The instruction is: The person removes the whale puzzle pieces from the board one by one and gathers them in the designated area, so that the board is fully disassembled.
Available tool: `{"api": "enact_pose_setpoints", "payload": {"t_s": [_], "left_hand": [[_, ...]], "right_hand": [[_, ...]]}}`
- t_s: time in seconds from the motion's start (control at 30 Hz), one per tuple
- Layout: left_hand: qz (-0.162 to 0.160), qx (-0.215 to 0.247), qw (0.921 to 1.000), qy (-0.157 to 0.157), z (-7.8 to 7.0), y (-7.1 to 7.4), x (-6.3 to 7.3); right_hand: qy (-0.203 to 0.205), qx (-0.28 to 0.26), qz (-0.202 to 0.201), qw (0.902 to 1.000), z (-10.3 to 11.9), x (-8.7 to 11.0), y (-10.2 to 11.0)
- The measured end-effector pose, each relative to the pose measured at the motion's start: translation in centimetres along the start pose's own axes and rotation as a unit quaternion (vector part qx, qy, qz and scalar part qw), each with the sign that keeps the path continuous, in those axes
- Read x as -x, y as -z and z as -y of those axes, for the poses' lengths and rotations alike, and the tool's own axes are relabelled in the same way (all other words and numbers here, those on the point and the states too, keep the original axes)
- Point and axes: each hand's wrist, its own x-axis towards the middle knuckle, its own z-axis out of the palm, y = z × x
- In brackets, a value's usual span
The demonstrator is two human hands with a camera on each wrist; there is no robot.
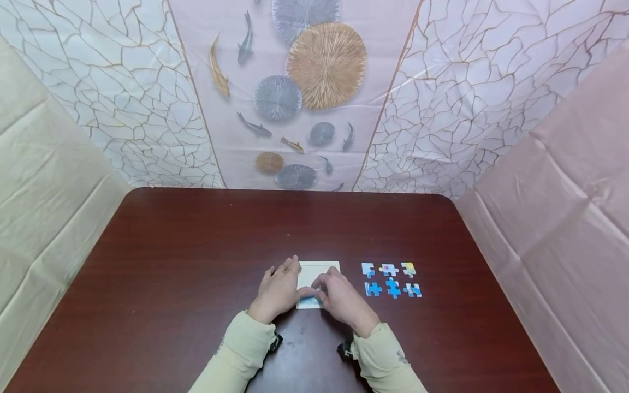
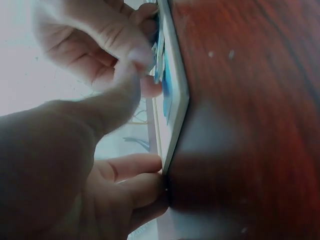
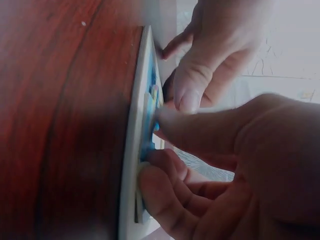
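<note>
A pale, flat puzzle tray point(image 1: 309, 273) lies between both hands, with blue puzzle pieces at its near end. My left hand point(image 1: 278, 289) is at its left side, fingers extended along the edge and thumb reaching over the near part. From the right, my right hand point(image 1: 346, 300) reaches over the tray with bent fingers. The right wrist view shows its thumb and fingertips pinching a blue puzzle piece point(image 3: 149, 117) low over the tray; the hand hides much of the piece. In the left wrist view, the thumbs of both hands overlap beside the tray's rim point(image 2: 176, 70).
Right of the tray, several loose puzzle pieces lie in two rows, among them a blue piece point(image 1: 393, 287) and one with yellow point(image 1: 408, 269). The dark red-brown table point(image 1: 196, 234) is bordered by patterned cloth point(image 1: 314, 125) at the back and plain cloth at both sides.
</note>
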Motion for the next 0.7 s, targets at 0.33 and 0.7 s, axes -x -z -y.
{"api": "enact_pose_setpoints", "payload": {"t_s": [0.33,0.7], "left_hand": [[0.053,0.006,0.9986,-0.002,0.51,0.31,-0.22],[0.058,-0.013,0.9982,0.009,0.42,0.18,-0.32]], "right_hand": [[-0.021,-0.005,-0.011,0.9997,-0.06,-0.2,-0.05],[-0.019,-0.029,-0.006,0.9994,-0.38,-0.12,-0.22]]}}
